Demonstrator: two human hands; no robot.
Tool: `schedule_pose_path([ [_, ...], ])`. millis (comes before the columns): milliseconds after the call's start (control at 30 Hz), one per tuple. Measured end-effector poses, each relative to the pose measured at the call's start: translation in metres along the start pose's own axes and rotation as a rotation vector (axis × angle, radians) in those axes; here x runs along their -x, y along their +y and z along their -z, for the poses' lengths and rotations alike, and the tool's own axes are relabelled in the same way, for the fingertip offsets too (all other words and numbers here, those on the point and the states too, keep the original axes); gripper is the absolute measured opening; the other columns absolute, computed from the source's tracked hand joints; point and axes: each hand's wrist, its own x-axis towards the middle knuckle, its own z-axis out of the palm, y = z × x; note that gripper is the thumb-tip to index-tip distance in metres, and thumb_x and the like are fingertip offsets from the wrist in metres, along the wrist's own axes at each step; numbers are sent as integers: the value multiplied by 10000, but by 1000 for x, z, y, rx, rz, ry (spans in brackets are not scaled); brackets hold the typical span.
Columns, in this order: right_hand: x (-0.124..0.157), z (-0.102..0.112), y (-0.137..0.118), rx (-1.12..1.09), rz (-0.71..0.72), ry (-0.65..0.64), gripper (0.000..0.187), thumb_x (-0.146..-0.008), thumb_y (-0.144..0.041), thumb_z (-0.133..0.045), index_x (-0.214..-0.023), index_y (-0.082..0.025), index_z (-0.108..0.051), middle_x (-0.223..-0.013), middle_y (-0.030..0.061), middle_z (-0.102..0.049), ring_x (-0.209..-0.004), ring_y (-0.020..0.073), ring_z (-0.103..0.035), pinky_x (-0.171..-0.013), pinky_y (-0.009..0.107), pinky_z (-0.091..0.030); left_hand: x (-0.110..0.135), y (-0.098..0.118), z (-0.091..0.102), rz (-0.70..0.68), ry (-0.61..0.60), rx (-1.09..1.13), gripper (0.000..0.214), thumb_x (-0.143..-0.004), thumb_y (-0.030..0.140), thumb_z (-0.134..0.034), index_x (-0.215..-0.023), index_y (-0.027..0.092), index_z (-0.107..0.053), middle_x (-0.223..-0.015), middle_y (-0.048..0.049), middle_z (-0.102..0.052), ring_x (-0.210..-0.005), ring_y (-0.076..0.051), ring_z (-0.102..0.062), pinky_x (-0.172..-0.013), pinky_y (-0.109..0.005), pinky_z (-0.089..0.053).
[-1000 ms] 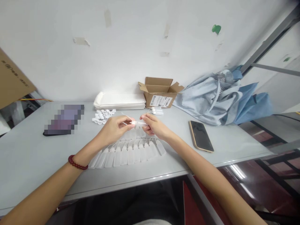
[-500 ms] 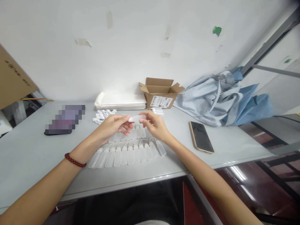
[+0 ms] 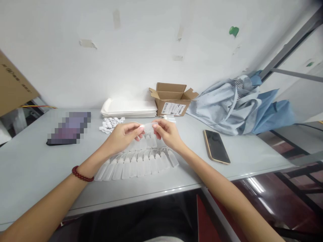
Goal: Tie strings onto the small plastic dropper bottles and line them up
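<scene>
Above the table, a small translucent plastic tube [image 3: 149, 126] lies sideways between my two hands. At its left end, where something white shows, my left hand [image 3: 125, 135] pinches it with thumb and forefinger. My right hand [image 3: 167, 133] grips the other end the same way. Below the hands lies a row of similar tubes [image 3: 140, 167] with white tops and thin white cords. A shorter row of tubes [image 3: 143, 144] sits behind it, partly hidden by my hands. Left of my left hand is a pile of small white plastic pieces [image 3: 109, 124].
At the back stand a stack of white flat packets [image 3: 128, 108] and an open cardboard box [image 3: 174, 102]. To the right lie a smartphone [image 3: 217, 147] and blue fabric bags [image 3: 227, 107]. A blurred-out dark item [image 3: 69, 129] is on the left. The table's front edge [image 3: 141, 195] is near.
My left hand's fingers have closed in more around the tube's left end, and the right fingers have shifted slightly along it. The tubes on the table stay put.
</scene>
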Motion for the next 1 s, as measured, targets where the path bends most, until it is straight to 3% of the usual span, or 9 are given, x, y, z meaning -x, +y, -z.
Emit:
schedule_pose_path([
  [133,0,0,-2,-35,2,-12,368,-839,-507,-558,-936,-154,-596,-635,-24,-548,-490,85,-482,-498,234,-404,-3,-4,2,128,-84,187,397,-882,496,-534,-805,138,-684,-737,-60,-673,-611,-168,-635,-586,-313,-540],
  [233,1,0,-3,4,15,-22,348,-852,-488,-543,-927,-152,-595,-611,-33,-526,-486,81,-460,-503,233,-384,-2,-2,3,110,-85,162,375,-880,480,-548,-800,138,-679,-726,-52,-664,-594,-158,-621,-595,-313,-533],
  [400,2,0,-2,119,6,20,293,-876,-437,-512,-776,-167,-567,-541,-51,-450,-489,84,-417,-513,238,-336,3,-1,-1,-177,-17,-265,353,-941,371,-458,-700,161,-610,-692,-32,-630,-681,-157,-602,-673,-294,-472],
  [500,1,0,-1,120,-27,23,350,-885,-410,-496,-621,-183,-468,-507,-48,-436,-482,84,-411,-523,244,-334,3,-5,-5,-379,87,-513,285,-949,299,-417,-779,161,-599,-736,-38,-611,-701,-162,-559,-652,-296,-426],
  [567,1,0,-1,86,-61,18,369,-887,-410,-492,-596,-189,-438,-486,-49,-434,-467,85,-409,-525,249,-340,3,-7,-7,-422,139,-562,242,-943,293,-424,-862,158,-608,-781,-48,-621,-722,-168,-553,-652,-298,-417],
  [633,1,-1,-2,44,-84,18,340,-884,-422,-495,-640,-186,-476,-489,-53,-440,-458,89,-417,-523,251,-351,3,-5,-6,-349,134,-489,242,-939,324,-446,-877,164,-617,-801,-46,-640,-731,-167,-570,-661,-291,-432],
  [833,4,-3,-6,55,-30,14,296,-877,-448,-506,-786,-170,-555,-539,-51,-464,-491,94,-441,-531,244,-358,1,1,-1,0,-47,-14,387,-935,460,-434,-764,160,-608,-674,-27,-637,-612,-157,-618,-642,-299,-504],
  [1000,6,-3,-9,160,-14,40,335,-873,-446,-523,-674,-176,-516,-537,-47,-430,-495,85,-392,-522,244,-313,2,2,-3,-6,-42,-93,364,-918,425,-481,-692,168,-606,-635,-18,-645,-636,-160,-632,-678,-292,-490],
])
